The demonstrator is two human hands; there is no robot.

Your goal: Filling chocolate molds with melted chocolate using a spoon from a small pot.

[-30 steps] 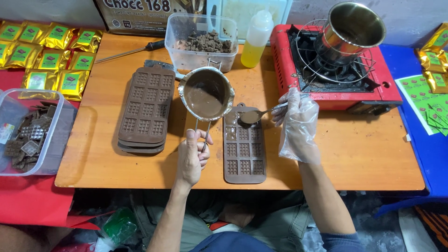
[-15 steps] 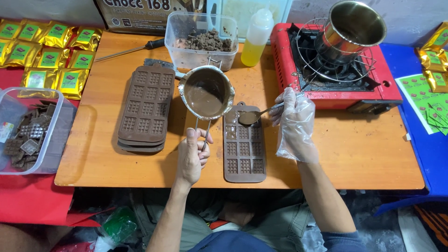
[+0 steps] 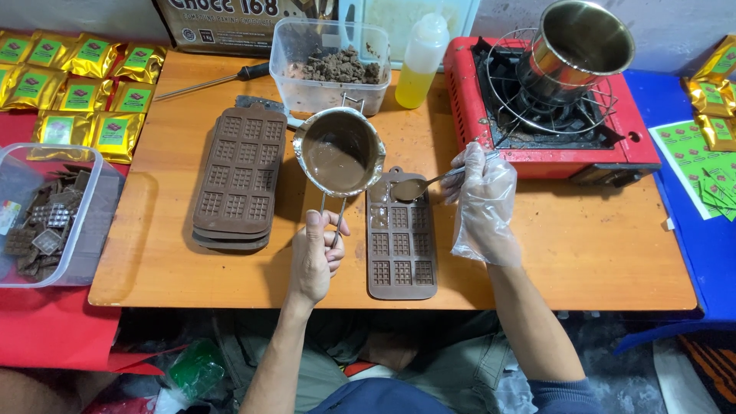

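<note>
Your left hand [image 3: 314, 257] has its fingers wrapped round the wire handle of the small metal pot [image 3: 339, 151] of melted chocolate, held just above the table [image 3: 583, 245] as it was a second ago. Your gloved right hand [image 3: 479, 201] pinches the spoon [image 3: 418, 186], whose bowl has barely shifted over the top of the brown mould [image 3: 400, 238], so filling looks barely begun.

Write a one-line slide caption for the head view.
Left hand holds a pot of melted chocolate while the gloved right hand spoons it into a brown mould.
</note>
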